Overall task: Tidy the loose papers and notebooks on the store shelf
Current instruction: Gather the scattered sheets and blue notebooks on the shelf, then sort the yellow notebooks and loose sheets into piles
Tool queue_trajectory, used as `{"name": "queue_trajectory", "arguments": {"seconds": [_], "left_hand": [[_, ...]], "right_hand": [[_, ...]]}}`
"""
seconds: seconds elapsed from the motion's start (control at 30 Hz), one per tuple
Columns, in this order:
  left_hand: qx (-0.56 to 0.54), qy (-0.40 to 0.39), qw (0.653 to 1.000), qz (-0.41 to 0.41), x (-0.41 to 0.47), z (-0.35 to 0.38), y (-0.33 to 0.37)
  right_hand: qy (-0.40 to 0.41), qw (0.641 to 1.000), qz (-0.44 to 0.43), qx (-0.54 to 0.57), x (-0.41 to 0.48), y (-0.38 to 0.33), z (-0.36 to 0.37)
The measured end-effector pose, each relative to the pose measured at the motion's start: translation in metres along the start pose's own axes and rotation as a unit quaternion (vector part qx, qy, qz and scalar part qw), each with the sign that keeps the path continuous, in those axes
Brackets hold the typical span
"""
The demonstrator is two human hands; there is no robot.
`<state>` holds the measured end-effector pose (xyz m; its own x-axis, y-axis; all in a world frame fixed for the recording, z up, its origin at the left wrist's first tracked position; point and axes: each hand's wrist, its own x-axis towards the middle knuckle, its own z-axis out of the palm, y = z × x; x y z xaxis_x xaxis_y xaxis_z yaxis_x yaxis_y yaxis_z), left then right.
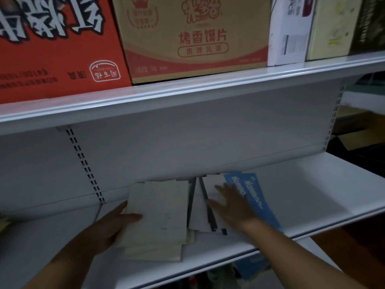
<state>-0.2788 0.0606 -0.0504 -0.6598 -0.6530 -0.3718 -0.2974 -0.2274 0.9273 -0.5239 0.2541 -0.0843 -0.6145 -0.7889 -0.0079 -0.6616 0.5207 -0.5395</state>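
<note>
A loose stack of pale paper sheets (160,213) lies on the white shelf (312,190). My left hand (110,228) grips its left edge, thumb on top. Beside it to the right lie white notebooks with dark spines (200,207), fanned out. My right hand (233,203) rests flat on them, fingers spread. Two blue notebooks (256,197) with white lettering lie under and right of that hand, slanting toward the shelf's front edge.
The shelf above carries a red carton (56,44), a tan cardboard box (193,36) and upright white and yellow packages (291,30). A slotted upright (85,163) runs down the back panel. Cardboard boxes (354,130) sit beyond the right end.
</note>
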Motion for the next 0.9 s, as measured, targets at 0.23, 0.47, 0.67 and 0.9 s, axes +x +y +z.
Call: {"name": "queue_trajectory", "arguments": {"seconds": [0.23,0.47,0.67,0.9], "left_hand": [[-0.027,0.035,0.999,0.02,0.002,0.006,-0.026],[-0.026,0.071,0.996,0.048,0.007,0.056,-0.02],[-0.056,0.076,0.993,0.069,0.032,0.113,-0.02],[-0.01,0.05,0.997,0.049,0.021,0.113,-0.005]], "right_hand": [[-0.005,0.985,0.171,0.033,0.009,0.069,-0.031],[-0.008,0.984,0.145,0.107,0.01,0.072,-0.047],[-0.037,0.989,0.146,0.014,0.018,0.087,-0.058],[-0.027,0.98,0.135,-0.146,0.041,0.076,-0.062]]}}
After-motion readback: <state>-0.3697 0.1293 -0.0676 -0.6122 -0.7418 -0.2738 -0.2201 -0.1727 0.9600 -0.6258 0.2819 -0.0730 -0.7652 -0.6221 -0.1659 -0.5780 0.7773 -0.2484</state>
